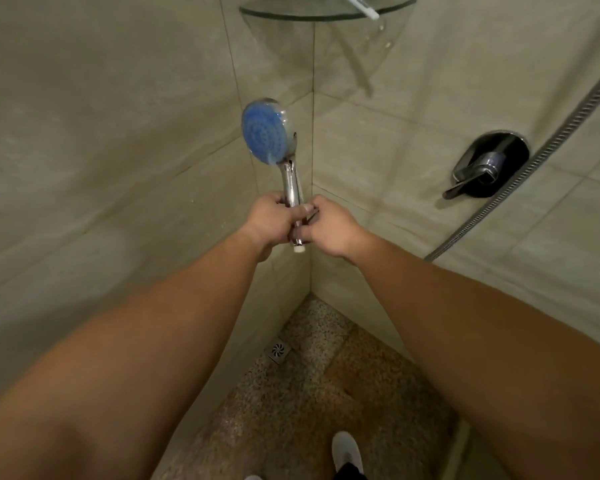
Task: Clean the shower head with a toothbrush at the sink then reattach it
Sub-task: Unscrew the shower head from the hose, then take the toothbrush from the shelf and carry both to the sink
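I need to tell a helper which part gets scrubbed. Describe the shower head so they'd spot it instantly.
Look to the corner where the two tiled walls meet, below the glass shelf. There the left hand and right hand hold a chrome handle upright. The shower head tops it: the only round blue nozzle face.

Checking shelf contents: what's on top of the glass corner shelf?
On the glass corner shelf, one white stick-like item lies with its end jutting past the front edge. What it is cannot be told. The frame's top cuts off the shelf's back.
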### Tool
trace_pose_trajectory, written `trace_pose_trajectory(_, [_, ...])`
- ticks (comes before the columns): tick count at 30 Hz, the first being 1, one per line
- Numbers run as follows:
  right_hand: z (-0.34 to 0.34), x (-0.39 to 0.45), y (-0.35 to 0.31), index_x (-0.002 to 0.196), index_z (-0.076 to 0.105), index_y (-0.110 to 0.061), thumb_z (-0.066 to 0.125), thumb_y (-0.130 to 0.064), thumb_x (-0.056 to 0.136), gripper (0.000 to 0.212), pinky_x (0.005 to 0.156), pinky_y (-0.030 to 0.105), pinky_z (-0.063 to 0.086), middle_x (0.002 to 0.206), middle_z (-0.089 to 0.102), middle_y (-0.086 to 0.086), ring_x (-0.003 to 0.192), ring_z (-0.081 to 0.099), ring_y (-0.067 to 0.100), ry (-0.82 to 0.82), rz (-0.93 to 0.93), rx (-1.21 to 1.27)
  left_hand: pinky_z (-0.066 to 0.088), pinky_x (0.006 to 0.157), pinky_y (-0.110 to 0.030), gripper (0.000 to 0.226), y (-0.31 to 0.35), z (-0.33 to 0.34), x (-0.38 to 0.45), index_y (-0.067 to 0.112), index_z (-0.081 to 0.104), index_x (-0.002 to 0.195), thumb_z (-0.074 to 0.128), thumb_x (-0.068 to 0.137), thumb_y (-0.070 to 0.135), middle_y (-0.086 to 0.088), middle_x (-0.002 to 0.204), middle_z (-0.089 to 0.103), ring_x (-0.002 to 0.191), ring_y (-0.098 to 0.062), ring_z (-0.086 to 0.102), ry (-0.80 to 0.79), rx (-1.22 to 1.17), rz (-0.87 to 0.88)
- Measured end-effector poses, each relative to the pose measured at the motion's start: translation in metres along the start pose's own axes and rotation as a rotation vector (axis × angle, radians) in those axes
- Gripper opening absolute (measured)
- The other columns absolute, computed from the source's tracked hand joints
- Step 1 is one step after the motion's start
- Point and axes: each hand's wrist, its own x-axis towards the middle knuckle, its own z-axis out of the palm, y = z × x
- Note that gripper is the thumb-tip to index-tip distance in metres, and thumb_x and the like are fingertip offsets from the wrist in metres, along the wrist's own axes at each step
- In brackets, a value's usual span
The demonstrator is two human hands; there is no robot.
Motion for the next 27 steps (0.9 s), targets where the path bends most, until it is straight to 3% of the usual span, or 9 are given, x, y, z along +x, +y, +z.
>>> trace_pose_trajectory(3, [0.002, -0.007, 0.006, 0.087, 0.059, -0.019, 0.076, -0.003, 0.077, 0.025, 0.078, 0.04, 0.058, 0.078, 0.067, 0.002, 0.076, 0.067, 0.021, -0.072, 0.017, 0.31, 0.063, 0.072, -0.047, 0.041, -0.002, 0.002, -0.006, -0.007, 0.062, 0.113, 0.081, 0.087, 0.019, -0.016, 0.087, 0.071, 0.066, -0.024, 0.068, 0.029, 0.0, -0.063])
trace_pose_trajectory(6, [0.0, -0.011, 0.007, 0.099, 0.062, -0.014, 0.069, -0.001, 0.085, 0.021, 0.083, 0.04, 0.056, 0.09, 0.071, 0.006, 0.085, 0.069, 0.022, -0.198, 0.064, 0.445, 0.059, 0.051, -0.031, 0.028, -0.002, 0.005, -0.009, -0.001, 0.06, 0.103, 0.075, 0.093, 0.021, -0.012, 0.08, 0.07, 0.052, -0.016, 0.068, 0.065, -0.081, -0.114])
trace_pose_trajectory(8, [-0.005, -0.01, 0.008, 0.099, 0.061, -0.013, 0.067, -0.005, 0.089, 0.014, 0.081, 0.036, 0.056, 0.091, 0.07, 0.005, 0.083, 0.068, 0.019, -0.28, 0.086, 0.461, 0.056, 0.048, -0.029, 0.016, -0.001, 0.01, -0.011, 0.007, 0.057, 0.097, 0.068, 0.098, 0.019, -0.009, 0.076, 0.068, 0.049, -0.016, 0.067, 0.087, -0.19, -0.179])
trace_pose_trajectory(11, [-0.017, -0.005, 0.011, 0.092, 0.063, -0.013, 0.065, -0.007, 0.091, 0.006, 0.073, 0.028, 0.053, 0.085, 0.068, 0.004, 0.077, 0.065, 0.015, -0.363, 0.089, 0.457, 0.058, 0.06, -0.035, 0.018, 0.0, 0.016, -0.009, 0.002, 0.063, 0.108, 0.06, 0.101, 0.018, -0.013, 0.083, 0.069, 0.06, -0.023, 0.068, 0.096, -0.326, -0.263])
trace_pose_trajectory(16, [-0.029, 0.012, 0.012, 0.101, 0.065, -0.009, 0.068, -0.011, 0.09, 0.011, 0.085, 0.039, 0.055, 0.092, 0.071, 0.009, 0.086, 0.069, 0.022, -0.444, 0.067, 0.29, 0.058, 0.057, -0.037, 0.015, 0.013, 0.026, -0.01, 0.002, 0.062, 0.096, 0.05, 0.102, 0.008, -0.015, 0.082, 0.066, 0.059, -0.026, 0.066, 0.165, -0.41, -0.313])
trace_pose_trajectory(18, [-0.033, 0.019, 0.006, 0.096, 0.067, -0.011, 0.07, -0.02, 0.089, 0.012, 0.075, 0.039, 0.056, 0.09, 0.072, 0.011, 0.079, 0.069, 0.027, -0.454, 0.052, 0.149, 0.056, 0.048, -0.033, 0.012, 0.019, 0.025, -0.009, 0.004, 0.06, 0.095, 0.049, 0.1, 0.005, -0.014, 0.08, 0.062, 0.053, -0.024, 0.063, 0.18, -0.387, -0.323])
trace_pose_trajectory(20, [-0.045, 0.028, -0.005, 0.089, 0.068, -0.012, 0.069, -0.034, 0.087, 0.022, 0.06, 0.033, 0.05, 0.079, 0.068, 0.01, 0.064, 0.062, 0.025, -0.413, 0.005, -0.155, 0.053, 0.043, -0.027, 0.01, 0.024, 0.02, -0.008, 0.004, 0.057, 0.092, 0.051, 0.1, 0.004, -0.014, 0.077, 0.058, 0.049, -0.021, 0.06, 0.216, -0.361, -0.339])
trace_pose_trajectory(23, [-0.076, 0.039, -0.034, 0.098, 0.069, -0.007, 0.059, -0.029, 0.089, 0.026, 0.065, 0.028, 0.046, 0.096, 0.068, 0.012, 0.079, 0.061, 0.028, -0.115, -0.091, -0.638, 0.053, 0.044, -0.025, 0.005, 0.029, 0.012, -0.003, 0.003, 0.056, 0.099, 0.05, 0.099, 0.002, -0.014, 0.077, 0.058, 0.048, -0.018, 0.062, 0.254, -0.334, -0.344])
trace_pose_trajectory(27, [-0.12, 0.053, -0.083, 0.103, 0.066, -0.009, 0.05, -0.016, 0.087, 0.024, 0.069, 0.029, 0.043, 0.103, 0.066, 0.011, 0.089, 0.061, 0.03, 0.265, -0.192, -0.549, 0.052, 0.045, -0.025, 0.007, 0.037, 0.005, 0.0, 0.001, 0.055, 0.099, 0.051, 0.096, -0.003, -0.016, 0.08, 0.058, 0.051, -0.019, 0.06, 0.281, -0.302, -0.339])
